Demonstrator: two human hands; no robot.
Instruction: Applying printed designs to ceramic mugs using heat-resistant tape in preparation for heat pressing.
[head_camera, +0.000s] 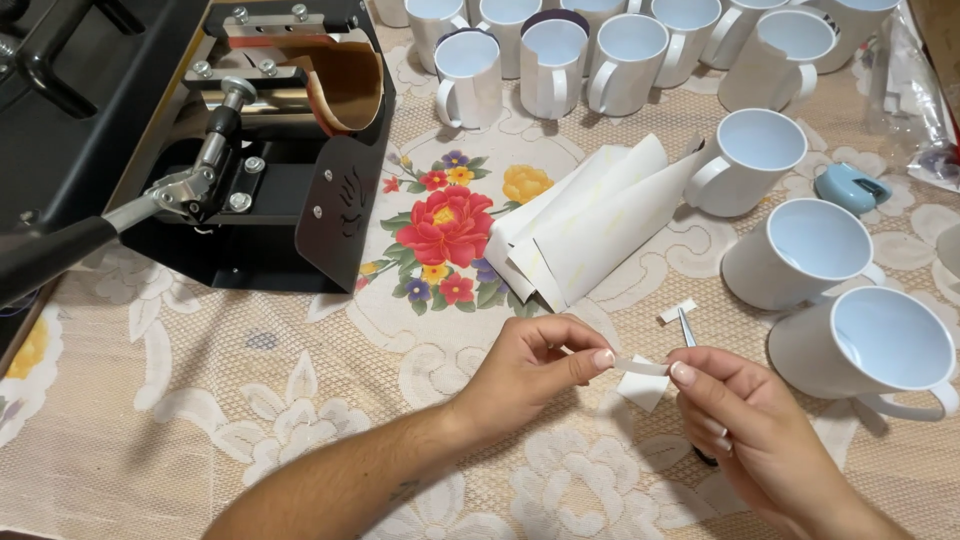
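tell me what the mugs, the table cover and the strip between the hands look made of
Mugs: likely glazed ceramic, glossy white with soft reflections. Table cover: lace-patterned cloth or vinyl with printed flowers; unclear which. Strip: thin, flexible white tape or paper, pinched between left hand and right hand.

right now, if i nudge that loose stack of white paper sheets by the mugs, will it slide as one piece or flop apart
The paper sheets would probably fan apart: they already lie splayed and curled. They look thin and light, so likely floppy. The lace tablecloth may snag the edges rather than let them glide.
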